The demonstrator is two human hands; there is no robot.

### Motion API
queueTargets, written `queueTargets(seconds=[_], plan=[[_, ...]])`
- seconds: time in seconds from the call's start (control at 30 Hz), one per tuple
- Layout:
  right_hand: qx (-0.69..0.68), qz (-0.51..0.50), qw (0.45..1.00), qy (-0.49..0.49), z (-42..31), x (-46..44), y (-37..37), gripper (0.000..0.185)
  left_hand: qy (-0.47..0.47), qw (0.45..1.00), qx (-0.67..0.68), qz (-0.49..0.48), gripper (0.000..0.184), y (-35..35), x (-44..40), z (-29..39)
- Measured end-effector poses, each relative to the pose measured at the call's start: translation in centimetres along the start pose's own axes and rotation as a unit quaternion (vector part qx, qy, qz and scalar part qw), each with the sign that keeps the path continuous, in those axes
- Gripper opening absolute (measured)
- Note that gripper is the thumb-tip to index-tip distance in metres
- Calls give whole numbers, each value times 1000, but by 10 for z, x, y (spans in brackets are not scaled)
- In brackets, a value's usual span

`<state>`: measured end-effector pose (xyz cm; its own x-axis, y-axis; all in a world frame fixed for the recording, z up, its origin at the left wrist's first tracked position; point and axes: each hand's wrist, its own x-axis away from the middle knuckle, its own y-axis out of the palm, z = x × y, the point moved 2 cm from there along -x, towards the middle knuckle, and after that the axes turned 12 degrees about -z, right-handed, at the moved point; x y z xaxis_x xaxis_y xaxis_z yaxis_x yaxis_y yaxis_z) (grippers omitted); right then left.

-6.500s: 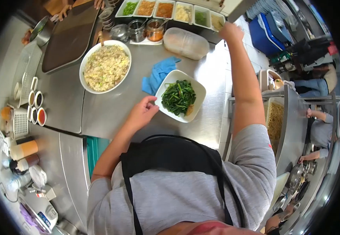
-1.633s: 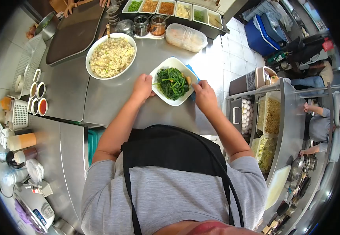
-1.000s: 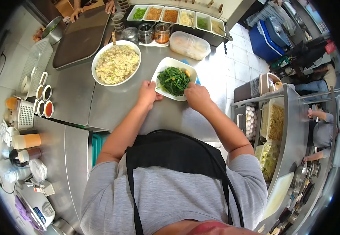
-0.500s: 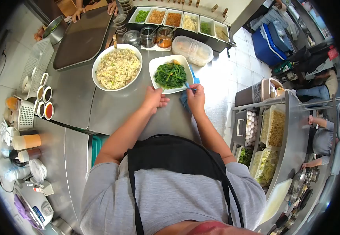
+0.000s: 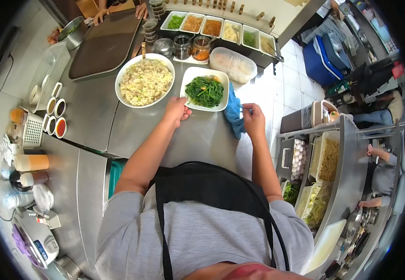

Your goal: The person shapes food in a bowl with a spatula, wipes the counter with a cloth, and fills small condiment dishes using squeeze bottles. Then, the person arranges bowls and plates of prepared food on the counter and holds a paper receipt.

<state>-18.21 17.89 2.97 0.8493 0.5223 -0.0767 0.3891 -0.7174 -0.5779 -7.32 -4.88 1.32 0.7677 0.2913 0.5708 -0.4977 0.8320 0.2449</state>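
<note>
A square white dish point(image 5: 191, 74) of cooked leafy greens point(image 5: 204, 91) rests on the steel counter. My left hand point(image 5: 177, 112) is closed at the dish's near left corner, thumb by the rim and fingers curled below. To the right of the dish, my right hand point(image 5: 254, 119) pinches a crumpled blue cloth point(image 5: 234, 114), which hangs beside the dish at the counter's right side. Left of the dish stands a large white bowl point(image 5: 119, 95) full of fried rice point(image 5: 146, 81), a wooden-looking handle sticking up at its far rim.
Behind are a lidded plastic container point(image 5: 233, 64), glass jars point(image 5: 201, 48) and a row of topping tins point(image 5: 212, 26). A brown tray point(image 5: 102, 46) lies back left, another person's hands point(image 5: 102, 16) at its far edge. Sauce cups point(image 5: 60, 127) stand left; a shelf holds eggs point(image 5: 299, 158) at right.
My right hand has moved right, drawing the blue cloth away from the dish's edge. My left hand has come up to the dish's near left corner. The view has shifted slightly.
</note>
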Motion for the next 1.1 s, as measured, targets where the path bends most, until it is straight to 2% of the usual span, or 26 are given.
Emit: queueTargets(seconds=[0.03, 0.07, 0.17, 0.2, 0.23, 0.4, 0.5, 0.53, 0.57, 0.63, 0.67, 0.77, 0.8, 0.83, 0.9, 0.93, 1.0, 1.1], plan=[[54, 46, 997, -20, -8, -1, -10, 10, 3, 1000, -1, 4, 25, -1, -1, -1], [96, 4, 995, -28, -7, -2, -13, 23, 7, 1000, -1, 9, 25, -3, -5, -3], [173, -52, 979, -100, 12, 6, 14, 41, 32, 999, 16, 23, 24, -1, -11, -6], [267, -78, 956, -96, 10, 13, 25, 54, 42, 998, 25, 29, 24, 0, -11, -8], [296, -57, 949, -90, 2, 14, 28, 47, 47, 998, 27, 33, 23, -1, -13, -9], [255, 20, 964, -78, 18, 8, 33, 35, 53, 998, 32, 33, 24, -10, -10, -3], [169, 30, 985, -14, 35, -7, 11, 33, 10, 999, 35, 9, 28, -14, 2, 1], [79, 110, 990, -25, 44, -14, 0, 31, -8, 999, 38, 2, 30, -17, 10, 3], [22, 160, 987, 24, 57, -18, -13, 30, -26, 999, 42, -4, 32, -20, 16, 2], [140, 218, 966, 28, 42, -19, -39, 28, -18, 997, 69, -11, 35, -35, 27, -7], [158, 114, 977, 92, 33, -22, -45, 35, -13, 996, 85, -9, 36, -42, 35, -14], [369, 24, 929, -24, 34, -29, -10, 45, 13, 994, 89, -60, 33, -67, 48, -47], [353, -29, 934, -49, 53, -36, 1, 52, 28, 993, 99, -53, 31, -69, 58, -53], [375, -4, 926, -46, 59, -40, 4, 49, 47, 992, 111, -42, 29, -67, 66, -58], [306, 53, 944, -110, 67, -46, 5, 39, 57, 991, 114, -35, 32, -67, 75, -71], [324, 95, 928, -159, 73, -46, 8, 36, 52, 992, 114, -33, 30, -66, 81, -74], [285, 87, 947, -121, 74, -44, 6, 37, 23, 993, 105, -46, 31, -67, 86, -81], [362, 101, 918, -126, 66, -41, 1, 44, 20, 998, 24, -49, 33, -66, 104, -69]])
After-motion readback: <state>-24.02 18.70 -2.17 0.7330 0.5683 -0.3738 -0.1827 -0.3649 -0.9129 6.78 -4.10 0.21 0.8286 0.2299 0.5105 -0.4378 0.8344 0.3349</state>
